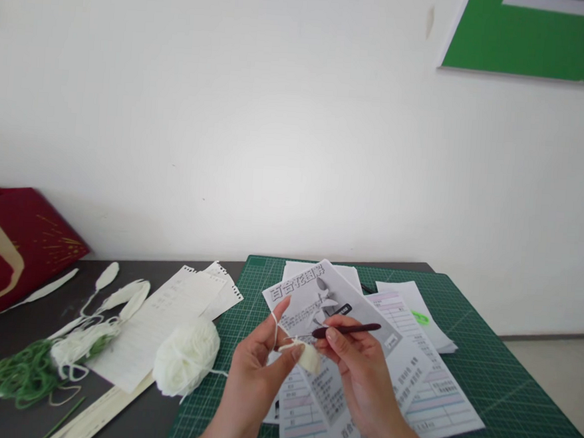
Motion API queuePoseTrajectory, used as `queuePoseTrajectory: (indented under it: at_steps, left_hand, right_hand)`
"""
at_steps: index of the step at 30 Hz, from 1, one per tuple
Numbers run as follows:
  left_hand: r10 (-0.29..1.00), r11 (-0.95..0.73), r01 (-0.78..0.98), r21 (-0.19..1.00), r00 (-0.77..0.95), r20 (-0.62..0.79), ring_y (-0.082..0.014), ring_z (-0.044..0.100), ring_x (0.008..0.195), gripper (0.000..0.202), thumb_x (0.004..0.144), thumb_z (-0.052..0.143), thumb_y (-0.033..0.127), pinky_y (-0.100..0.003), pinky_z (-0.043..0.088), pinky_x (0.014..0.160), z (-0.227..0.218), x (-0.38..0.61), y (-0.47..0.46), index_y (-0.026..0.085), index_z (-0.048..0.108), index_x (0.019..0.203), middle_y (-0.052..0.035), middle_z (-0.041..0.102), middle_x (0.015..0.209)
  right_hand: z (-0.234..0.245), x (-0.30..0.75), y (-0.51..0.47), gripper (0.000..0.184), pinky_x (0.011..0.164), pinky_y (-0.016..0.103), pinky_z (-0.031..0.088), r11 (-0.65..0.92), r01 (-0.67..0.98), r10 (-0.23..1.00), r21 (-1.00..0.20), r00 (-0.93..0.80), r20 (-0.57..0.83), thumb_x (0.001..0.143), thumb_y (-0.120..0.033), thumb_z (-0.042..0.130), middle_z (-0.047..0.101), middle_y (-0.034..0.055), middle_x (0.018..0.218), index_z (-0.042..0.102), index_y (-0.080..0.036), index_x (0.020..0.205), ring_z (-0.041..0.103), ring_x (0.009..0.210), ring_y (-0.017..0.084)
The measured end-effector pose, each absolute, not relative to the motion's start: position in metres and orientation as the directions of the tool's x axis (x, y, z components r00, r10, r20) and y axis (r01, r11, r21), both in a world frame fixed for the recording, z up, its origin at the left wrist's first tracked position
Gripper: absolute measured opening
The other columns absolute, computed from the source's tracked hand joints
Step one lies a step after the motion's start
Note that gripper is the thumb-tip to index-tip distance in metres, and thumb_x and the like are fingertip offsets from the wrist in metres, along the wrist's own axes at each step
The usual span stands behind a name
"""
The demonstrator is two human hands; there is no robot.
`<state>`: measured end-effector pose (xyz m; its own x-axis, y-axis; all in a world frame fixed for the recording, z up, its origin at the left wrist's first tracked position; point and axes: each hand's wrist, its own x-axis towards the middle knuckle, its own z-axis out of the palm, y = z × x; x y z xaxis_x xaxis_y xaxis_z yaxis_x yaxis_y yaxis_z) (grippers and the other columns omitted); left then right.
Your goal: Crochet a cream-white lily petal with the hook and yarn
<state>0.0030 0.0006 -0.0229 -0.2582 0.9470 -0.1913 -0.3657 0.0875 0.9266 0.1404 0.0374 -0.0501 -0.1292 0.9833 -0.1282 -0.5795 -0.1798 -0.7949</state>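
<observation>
Between thumb and fingers, my left hand (256, 370) pinches a small cream crochet piece (310, 358). A strand of white yarn runs up over the raised left index finger. My right hand (361, 371) grips a crochet hook (351, 330) by its dark brown handle, and the hook's tip points left at the piece. Whether the tip sits inside a stitch is too small to tell. Left of my hands rests a ball of white yarn (186, 356), a strand trailing from it toward my left hand. Printed pattern sheets (361, 300) lie beneath both hands.
A green cutting mat (520, 395) covers the table's right part, with a bright green clip (420, 318) on papers. Handwritten sheets (149, 329), green yarn (16, 373), white crocheted petals (126, 297) and a pale strip (103, 416) lie left. A red bag (20, 240) stands by the wall.
</observation>
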Motion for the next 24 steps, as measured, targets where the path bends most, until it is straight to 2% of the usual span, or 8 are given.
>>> queuePoseTrajectory:
  at_steps: [4,13,15,17,19,21,23,24]
  left_hand:
    - [0.955,0.083,-0.394,0.915,-0.231,-0.186,-0.0138,0.052,0.062,0.064,0.064,0.081,0.019,-0.027,0.043,0.068,-0.024,0.004,0.001,0.025,0.062,0.125,0.0050,0.056,0.062]
    - [0.958,0.026,-0.264,0.964,-0.268,-0.099,-0.0110,0.046,0.062,0.074,0.074,0.074,0.024,-0.025,0.040,0.065,-0.029,0.006,-0.002,0.028,0.043,0.141,0.0067,0.048,0.064]
    - [0.957,0.026,-0.250,0.968,-0.273,-0.097,-0.0108,0.046,0.062,0.074,0.074,0.074,0.024,-0.025,0.040,0.066,-0.029,0.007,-0.002,0.027,0.043,0.141,0.0068,0.048,0.063]
    - [0.953,0.034,-0.268,0.963,-0.282,-0.112,-0.0099,0.045,0.060,0.076,0.074,0.074,0.023,-0.024,0.039,0.064,-0.029,0.007,-0.001,0.026,0.041,0.142,0.0075,0.048,0.061]
    - [0.952,0.061,-0.336,0.940,-0.262,-0.155,-0.0086,0.044,0.057,0.079,0.074,0.074,0.022,-0.022,0.038,0.060,-0.029,0.007,0.001,0.026,0.038,0.144,0.0083,0.048,0.059]
    - [0.959,0.110,-0.467,0.877,-0.183,-0.218,-0.0082,0.046,0.056,0.084,0.072,0.076,0.018,-0.022,0.038,0.059,-0.029,0.005,0.003,0.026,0.035,0.145,0.0078,0.051,0.060]
    - [0.960,0.174,-0.600,0.781,-0.074,-0.270,-0.0087,0.049,0.058,0.085,0.070,0.077,0.015,-0.023,0.041,0.063,-0.029,0.002,0.005,0.022,0.035,0.144,0.0059,0.056,0.063]
    - [0.958,0.198,-0.641,0.741,-0.032,-0.284,-0.0088,0.050,0.059,0.085,0.069,0.078,0.014,-0.023,0.041,0.064,-0.028,0.000,0.005,0.020,0.037,0.143,0.0052,0.057,0.064]
  right_hand:
    - [-0.053,0.142,0.038,0.019,0.064,0.026,0.053,-0.133,-0.534,0.991,-0.835,-0.101,-0.093,0.067,-0.028,0.083,0.076,0.0023,0.067,0.074,-0.019,0.081,0.067,0.061,0.015]
    - [-0.054,0.143,0.037,0.016,0.065,0.032,0.056,-0.083,-0.434,0.994,-0.897,-0.103,-0.042,0.071,-0.030,0.079,0.076,0.0038,0.066,0.075,-0.020,0.083,0.070,0.062,0.019]
    - [-0.053,0.144,0.035,0.011,0.065,0.032,0.056,-0.002,-0.347,0.996,-0.938,-0.084,0.029,0.075,-0.028,0.076,0.076,0.0032,0.068,0.075,-0.023,0.084,0.070,0.064,0.019]
    - [-0.054,0.145,0.031,0.010,0.067,0.032,0.057,0.201,-0.188,0.975,-0.962,-0.059,0.215,0.079,-0.020,0.071,0.076,0.0029,0.075,0.075,-0.025,0.086,0.071,0.070,0.020]
    - [-0.055,0.148,0.026,0.027,0.072,0.034,0.057,0.520,-0.008,0.848,-0.854,-0.113,0.518,0.080,-0.008,0.064,0.076,0.0048,0.086,0.073,-0.027,0.097,0.071,0.079,0.021]
    - [-0.057,0.152,0.024,0.047,0.078,0.038,0.057,0.782,0.095,0.615,-0.616,-0.280,0.737,0.079,-0.001,0.057,0.074,0.0106,0.098,0.065,-0.023,0.120,0.069,0.090,0.024]
    - [-0.057,0.156,0.024,0.055,0.086,0.044,0.055,0.900,0.141,0.432,-0.412,-0.391,0.813,0.079,-0.001,0.054,0.072,0.0163,0.106,0.055,-0.016,0.132,0.067,0.098,0.028]
    - [-0.056,0.158,0.024,0.056,0.087,0.045,0.054,0.918,0.139,0.394,-0.371,-0.410,0.822,0.079,-0.001,0.054,0.071,0.0172,0.107,0.053,-0.015,0.133,0.066,0.100,0.028]
